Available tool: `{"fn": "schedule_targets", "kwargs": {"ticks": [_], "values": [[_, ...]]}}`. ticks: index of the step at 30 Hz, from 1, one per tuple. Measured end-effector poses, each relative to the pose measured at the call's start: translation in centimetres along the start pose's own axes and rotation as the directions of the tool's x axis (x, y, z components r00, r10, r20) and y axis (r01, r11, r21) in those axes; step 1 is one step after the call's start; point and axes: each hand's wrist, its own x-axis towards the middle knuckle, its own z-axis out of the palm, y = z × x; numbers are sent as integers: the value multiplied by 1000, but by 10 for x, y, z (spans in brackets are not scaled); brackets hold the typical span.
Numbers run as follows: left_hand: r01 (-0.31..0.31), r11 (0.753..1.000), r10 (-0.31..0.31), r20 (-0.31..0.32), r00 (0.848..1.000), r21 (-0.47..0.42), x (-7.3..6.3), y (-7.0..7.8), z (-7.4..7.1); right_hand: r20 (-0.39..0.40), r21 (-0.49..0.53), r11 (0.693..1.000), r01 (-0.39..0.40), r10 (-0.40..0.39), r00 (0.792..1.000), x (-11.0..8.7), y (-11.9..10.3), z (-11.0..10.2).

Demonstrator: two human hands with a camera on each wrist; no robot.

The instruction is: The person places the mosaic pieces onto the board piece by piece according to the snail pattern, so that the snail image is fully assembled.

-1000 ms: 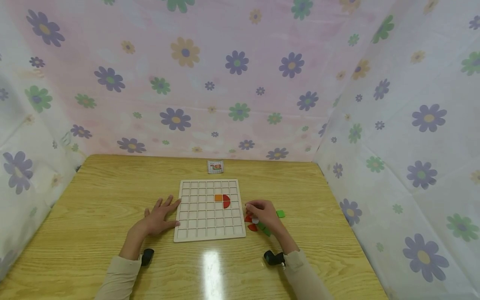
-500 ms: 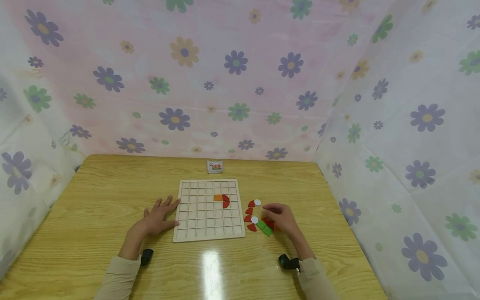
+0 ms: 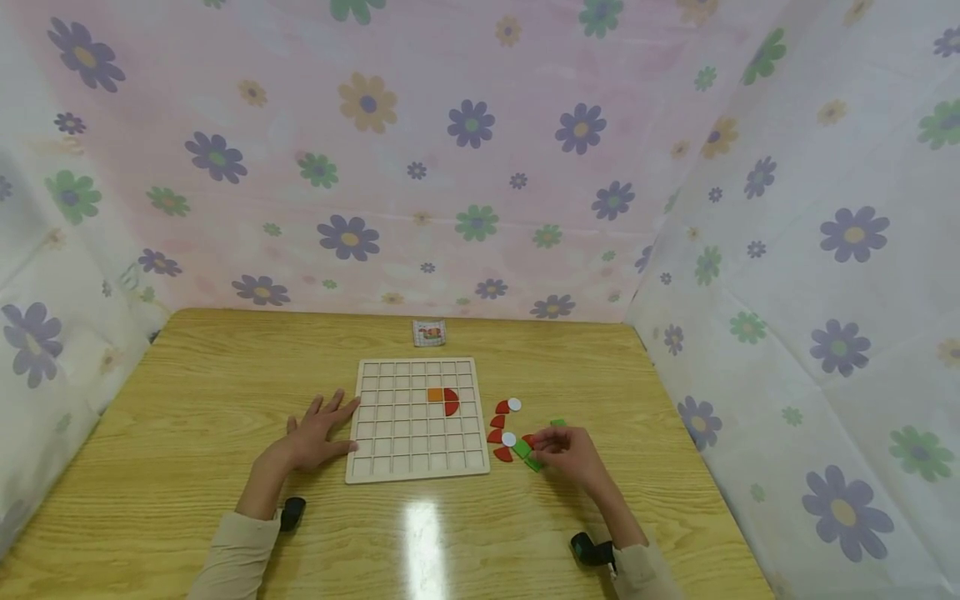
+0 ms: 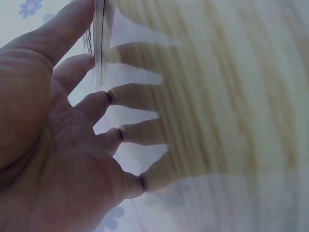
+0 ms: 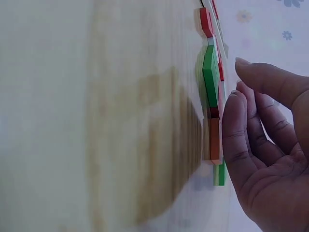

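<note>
My left hand (image 3: pixel 315 437) rests on the table with fingers spread, the thumb and fingertips at the left edge of a pale wooden grid board (image 3: pixel 403 427). On the board lie an orange square (image 3: pixel 435 395) and two red quarter-circle pieces (image 3: pixel 451 407). My right hand (image 3: pixel 573 454) is bent low over loose pieces right of the board. In the right wrist view its thumb stands apart from the fingers, with nothing between them. Beside it are a green piece (image 5: pixel 211 77), an orange piece (image 5: pixel 215 140) and a red piece (image 5: pixel 206 24).
Several red quarter-circles (image 3: pixel 503 454) and two white discs (image 3: pixel 508 439) lie between the board and my right hand. Another green piece (image 3: pixel 558 422) shows just beyond that hand. A small picture card (image 3: pixel 429 333) lies behind the board. Flowered cloth (image 3: pixel 480 167) surrounds the table.
My right hand has moved right and then a little nearer to me, uncovering a white disc and red pieces beside the board. My left hand has stayed in place.
</note>
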Motion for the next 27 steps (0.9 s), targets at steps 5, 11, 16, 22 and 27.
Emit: {"fn": "schedule_targets", "kwargs": {"ticks": [5, 11, 16, 22, 27], "values": [[-4, 1000, 4, -9, 1000, 4, -1, -1, -1, -9, -14, 1000, 25, -25, 1000, -10, -7, -1], [-5, 1000, 5, -7, 1000, -8, -1, -3, 1, -107, -88, 995, 45, -55, 993, -16, 4, -6], [3, 1000, -3, -2, 1000, -16, -2, -3, 2, -196, -89, 996, -5, -12, 981, -17, 15, -14], [2, 1000, -2, 2, 1000, -26, -1, -2, 1, -221, -107, 992, -71, 45, 974, -17, 20, -20], [5, 1000, -5, 4, 1000, -30, 0, -2, 2, -217, -172, 980, -103, 64, 974, -17, 19, -21]]}}
